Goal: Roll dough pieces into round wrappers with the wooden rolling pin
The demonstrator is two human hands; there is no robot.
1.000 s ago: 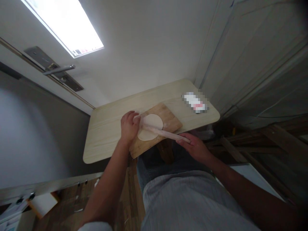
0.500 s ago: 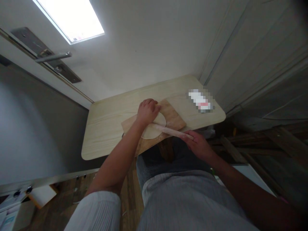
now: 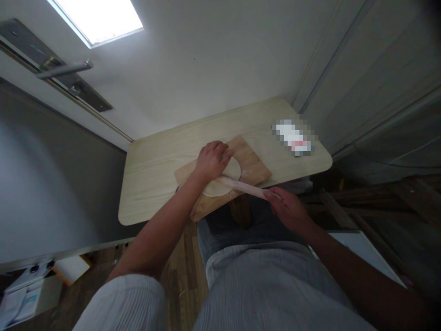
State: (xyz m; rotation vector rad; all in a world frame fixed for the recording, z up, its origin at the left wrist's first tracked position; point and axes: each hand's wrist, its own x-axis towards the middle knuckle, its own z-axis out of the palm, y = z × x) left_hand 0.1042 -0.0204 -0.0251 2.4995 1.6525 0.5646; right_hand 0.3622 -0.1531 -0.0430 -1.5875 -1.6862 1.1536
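A pale round sheet of dough (image 3: 232, 169) lies flat on a wooden board (image 3: 253, 162). My left hand (image 3: 212, 160) is on its far left part, fingers bent together over the edge of the sheet; the fingertips are partly hidden. A slim wooden rolling pin (image 3: 246, 187) crosses the dough at a slant, its far end near my left wrist. Around the near end of the pin, off the board's front edge, my right hand (image 3: 287, 207) is closed.
The board sits on a light wood table (image 3: 148, 184) with rounded corners, against a white door with a metal handle (image 3: 65, 70). A blurred-out white and pink item (image 3: 292, 138) lies at the table's right end. Planks are stacked at the right.
The view has shifted slightly, so the door handle sits higher and further left. Both hands keep about the same places on the dough and the rolling pin.
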